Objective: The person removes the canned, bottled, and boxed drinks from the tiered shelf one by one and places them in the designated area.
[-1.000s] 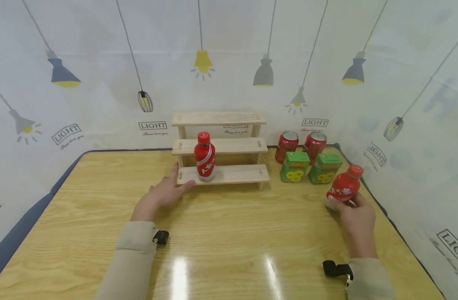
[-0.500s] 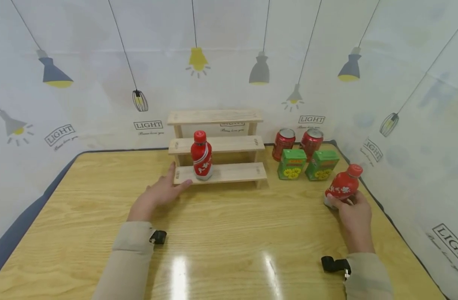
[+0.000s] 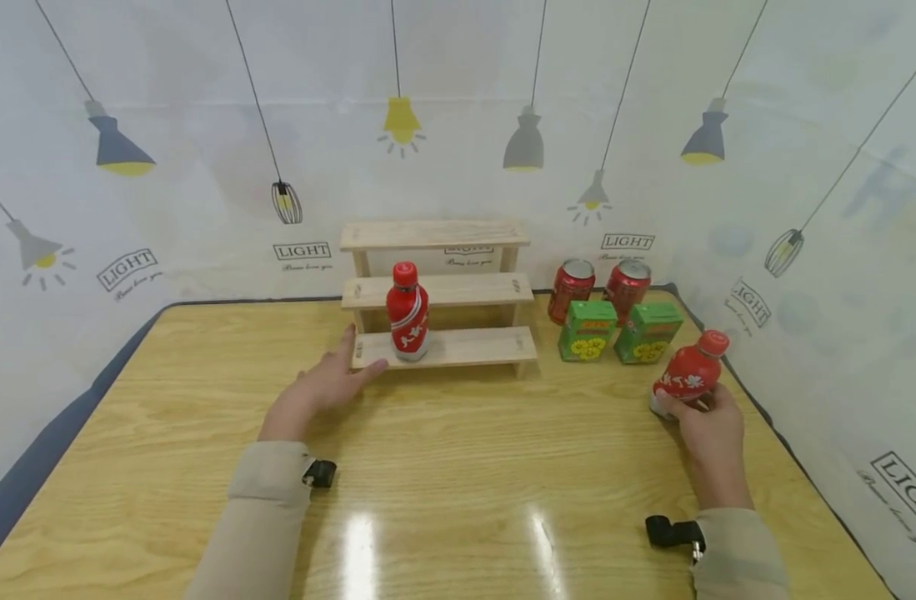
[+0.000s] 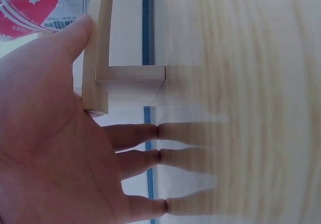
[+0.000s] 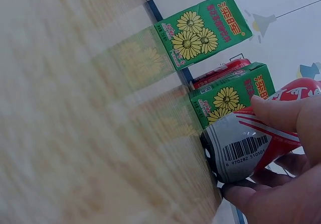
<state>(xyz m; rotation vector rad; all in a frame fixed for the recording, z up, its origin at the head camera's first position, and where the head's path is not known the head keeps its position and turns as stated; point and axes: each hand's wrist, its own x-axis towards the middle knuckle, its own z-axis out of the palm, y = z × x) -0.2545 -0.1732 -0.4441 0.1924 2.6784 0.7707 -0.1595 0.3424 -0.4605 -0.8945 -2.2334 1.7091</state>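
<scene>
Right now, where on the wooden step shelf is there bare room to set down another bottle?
The wooden step shelf has its bottom step bare to the right of the standing red bottle. The middle and top steps look bare. The left end is crowded by the left hand. The right hand holds a tilted red bottle.

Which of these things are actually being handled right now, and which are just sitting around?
In hand:
- tilted red bottle, gripped by the right hand
- wooden stepped shelf, its lowest step touched by the left hand
- red bottle on the lowest step

Just lying about:
- two green drink cartons
- two red cans
- table
</scene>
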